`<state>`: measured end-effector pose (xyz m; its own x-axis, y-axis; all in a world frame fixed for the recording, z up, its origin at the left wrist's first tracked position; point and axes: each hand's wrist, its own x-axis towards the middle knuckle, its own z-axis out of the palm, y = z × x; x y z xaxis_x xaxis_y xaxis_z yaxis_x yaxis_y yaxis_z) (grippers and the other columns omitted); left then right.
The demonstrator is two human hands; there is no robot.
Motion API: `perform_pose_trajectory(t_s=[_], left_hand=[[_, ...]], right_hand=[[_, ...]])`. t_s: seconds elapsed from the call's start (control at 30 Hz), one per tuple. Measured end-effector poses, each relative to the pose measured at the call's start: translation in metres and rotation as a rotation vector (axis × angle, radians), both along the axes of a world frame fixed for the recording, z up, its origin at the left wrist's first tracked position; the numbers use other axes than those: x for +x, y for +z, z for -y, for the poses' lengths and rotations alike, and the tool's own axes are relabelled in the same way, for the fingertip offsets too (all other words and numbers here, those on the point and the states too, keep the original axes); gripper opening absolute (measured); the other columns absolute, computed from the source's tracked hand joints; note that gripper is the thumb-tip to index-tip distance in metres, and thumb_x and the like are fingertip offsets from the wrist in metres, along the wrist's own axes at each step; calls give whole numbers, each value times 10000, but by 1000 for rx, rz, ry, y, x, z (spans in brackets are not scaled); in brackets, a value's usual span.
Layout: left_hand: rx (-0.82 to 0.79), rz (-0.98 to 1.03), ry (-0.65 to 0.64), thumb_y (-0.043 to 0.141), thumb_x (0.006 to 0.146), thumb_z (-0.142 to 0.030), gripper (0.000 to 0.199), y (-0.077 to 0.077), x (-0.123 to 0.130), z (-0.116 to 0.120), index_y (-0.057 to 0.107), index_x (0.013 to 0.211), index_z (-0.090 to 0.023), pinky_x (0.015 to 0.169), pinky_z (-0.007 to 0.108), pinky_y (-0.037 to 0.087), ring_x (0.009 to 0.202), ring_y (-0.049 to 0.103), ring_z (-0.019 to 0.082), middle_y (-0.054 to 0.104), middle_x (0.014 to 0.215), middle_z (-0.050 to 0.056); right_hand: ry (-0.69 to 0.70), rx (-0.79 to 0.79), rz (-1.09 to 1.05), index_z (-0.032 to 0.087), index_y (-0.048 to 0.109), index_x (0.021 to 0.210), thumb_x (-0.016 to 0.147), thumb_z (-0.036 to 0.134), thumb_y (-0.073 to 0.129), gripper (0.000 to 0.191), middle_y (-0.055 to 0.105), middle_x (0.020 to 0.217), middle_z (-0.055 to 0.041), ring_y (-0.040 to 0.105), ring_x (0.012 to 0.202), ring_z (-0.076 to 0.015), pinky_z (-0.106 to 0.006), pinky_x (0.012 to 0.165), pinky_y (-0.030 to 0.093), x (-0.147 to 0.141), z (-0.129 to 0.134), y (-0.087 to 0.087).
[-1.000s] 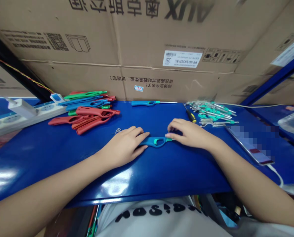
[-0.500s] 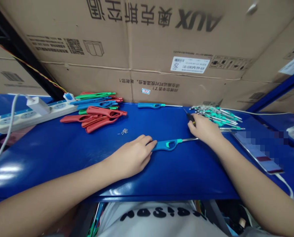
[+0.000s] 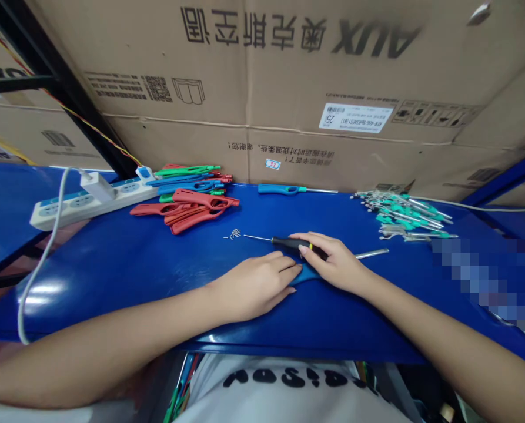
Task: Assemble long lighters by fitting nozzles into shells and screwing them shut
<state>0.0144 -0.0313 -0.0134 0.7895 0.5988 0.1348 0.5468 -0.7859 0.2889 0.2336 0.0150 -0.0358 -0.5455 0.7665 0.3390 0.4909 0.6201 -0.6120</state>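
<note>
My left hand (image 3: 260, 285) is closed around the handle end of a blue gas lighter (image 3: 307, 274) lying on the blue table. The lighter's metal tube (image 3: 372, 254) sticks out to the right, past my other hand. My right hand (image 3: 335, 261) grips a screwdriver (image 3: 286, 242) with a black and yellow handle, held above the lighter and hiding its trigger part. The screwdriver's thin shaft points left, its tip close to a small pile of screws (image 3: 234, 234).
Red, blue and green lighter shells (image 3: 196, 205) lie at the back left by a white power strip (image 3: 90, 202). Another blue lighter (image 3: 280, 189) rests before the cardboard box (image 3: 227, 141). Metal tubes with green parts (image 3: 414, 214) are heaped at the right.
My right hand has carried the screwdriver left from beside the tube heap, and its tip now points at the screws. My left hand stays on the lighter. The view has shifted slightly.
</note>
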Motion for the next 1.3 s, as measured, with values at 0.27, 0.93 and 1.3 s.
perform_pose_trajectory(t_s=[0.27,0.93,1.3], left_hand=[[22,44,-25,506,996,-279,325,-4,-1,-4,608,1267,-132,939,464,551,1089,638,288,684,1139,156],[-71,627,416,701,884,-328,249,-3,-1,-17,538,1011,-189,675,252,479,729,557,120,591,877,-3],[-270,746,403,716,872,-343,158,-4,-3,-32,753,859,-190,632,239,470,678,619,123,741,800,5]], right_hand=[[46,13,37,211,650,1271,996,308,487,333,705,1227,-114,658,1136,-247,-445,980,529,-1,-2,-2],[-296,-468,-899,243,629,822,881,429,528,220,322,599,19,292,470,-136,-314,437,224,33,-27,29],[-262,-634,-1062,181,667,788,807,352,608,182,365,578,46,315,454,-81,-248,414,209,25,-19,28]])
